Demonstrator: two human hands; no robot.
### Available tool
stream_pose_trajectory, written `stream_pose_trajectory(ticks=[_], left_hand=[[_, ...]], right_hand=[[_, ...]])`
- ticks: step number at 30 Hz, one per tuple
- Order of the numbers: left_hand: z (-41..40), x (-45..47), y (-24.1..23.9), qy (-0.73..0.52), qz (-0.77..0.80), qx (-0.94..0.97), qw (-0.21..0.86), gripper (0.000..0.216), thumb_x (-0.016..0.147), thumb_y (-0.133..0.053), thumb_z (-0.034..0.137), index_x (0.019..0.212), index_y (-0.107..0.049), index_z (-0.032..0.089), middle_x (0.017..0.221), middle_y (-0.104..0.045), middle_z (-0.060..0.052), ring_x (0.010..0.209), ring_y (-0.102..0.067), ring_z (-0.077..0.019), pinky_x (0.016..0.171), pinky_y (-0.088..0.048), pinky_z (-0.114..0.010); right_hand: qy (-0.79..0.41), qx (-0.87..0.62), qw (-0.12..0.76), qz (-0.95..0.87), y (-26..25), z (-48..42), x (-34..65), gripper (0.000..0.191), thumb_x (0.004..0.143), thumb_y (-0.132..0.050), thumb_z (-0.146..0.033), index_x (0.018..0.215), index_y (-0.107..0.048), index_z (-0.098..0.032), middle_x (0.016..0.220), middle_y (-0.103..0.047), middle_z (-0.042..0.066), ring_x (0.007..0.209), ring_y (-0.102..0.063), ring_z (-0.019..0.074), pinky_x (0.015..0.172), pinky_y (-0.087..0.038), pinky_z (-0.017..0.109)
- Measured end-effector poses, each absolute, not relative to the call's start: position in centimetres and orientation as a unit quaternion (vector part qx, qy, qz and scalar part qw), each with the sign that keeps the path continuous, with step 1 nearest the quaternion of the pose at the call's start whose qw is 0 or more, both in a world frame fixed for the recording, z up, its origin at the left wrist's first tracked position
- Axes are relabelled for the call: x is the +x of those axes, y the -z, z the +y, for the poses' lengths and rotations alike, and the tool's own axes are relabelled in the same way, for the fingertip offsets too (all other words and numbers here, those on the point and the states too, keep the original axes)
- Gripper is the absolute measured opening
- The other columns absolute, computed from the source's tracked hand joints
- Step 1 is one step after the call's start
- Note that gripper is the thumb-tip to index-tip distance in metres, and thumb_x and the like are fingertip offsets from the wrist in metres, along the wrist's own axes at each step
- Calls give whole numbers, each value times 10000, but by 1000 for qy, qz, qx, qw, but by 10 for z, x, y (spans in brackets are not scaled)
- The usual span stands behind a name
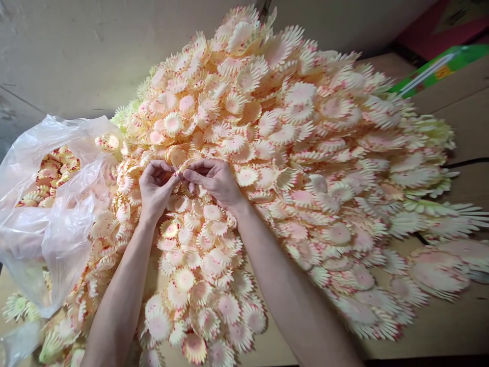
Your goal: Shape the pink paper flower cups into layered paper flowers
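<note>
My left hand and my right hand meet at the fingertips in front of a big heap of flower petal pieces. Pinched between them is a small cream flower petal piece with reddish edges, mostly covered by the fingers. Both thumbs press against the index fingers. Below the hands, between the forearms, lies a smaller spread of petal pieces, round with fringed edges, pale pink centres and some red tips.
At the left stands a translucent plastic bag with curled petal pieces inside. A green strip of packaging lies at the back right. Behind the heap rises a pale wall. Bare wooden tabletop shows at the lower right.
</note>
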State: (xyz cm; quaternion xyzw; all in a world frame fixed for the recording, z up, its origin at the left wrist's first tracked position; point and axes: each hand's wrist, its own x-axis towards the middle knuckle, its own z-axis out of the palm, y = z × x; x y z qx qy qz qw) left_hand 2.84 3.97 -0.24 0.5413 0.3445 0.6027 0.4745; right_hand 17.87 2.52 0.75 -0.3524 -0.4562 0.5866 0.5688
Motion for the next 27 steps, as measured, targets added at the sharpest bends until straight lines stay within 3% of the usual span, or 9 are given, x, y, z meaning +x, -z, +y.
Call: stream_pose_trajectory(ticks=[5,15,21,24,27], left_hand=[[39,26,2,-588,360,549,472,392,617,-884,363,781,-580,178,769,-653,16,694,-644,-71,681,-554,-197],[36,25,2,-553,374,548,503,232,671,-856,312,816,-732,180,807,-753,-27,721,-715,-121,727,-608,-262],[38,25,4,-574,375,540,488,192,695,-842,265,822,-719,191,805,-748,-11,706,-702,-87,712,-605,-219],[37,24,4,-581,366,534,494,219,653,-866,239,767,-686,186,787,-731,14,700,-692,-71,697,-595,-189],[35,23,2,-578,342,526,522,195,648,-862,210,708,-679,181,772,-723,29,729,-692,-58,710,-578,-158]], right_hand=[[-578,-367,559,-466,-11,24,180,355,582,-880,-462,712,-708,-180,642,-687,-3,492,-566,94,480,-488,234],[-562,-399,574,-441,-8,27,180,330,706,-793,-502,691,-671,-195,600,-647,-18,472,-547,98,455,-467,243],[-561,-383,576,-455,-9,26,180,327,734,-780,-496,695,-668,-192,603,-647,-16,475,-544,88,487,-465,244],[-576,-372,571,-451,-10,24,181,313,689,-826,-456,719,-683,-179,644,-668,-12,500,-563,80,501,-472,231],[-606,-367,570,-417,-13,22,183,337,558,-913,-349,708,-680,-156,683,-676,-19,513,-575,69,485,-465,208]])
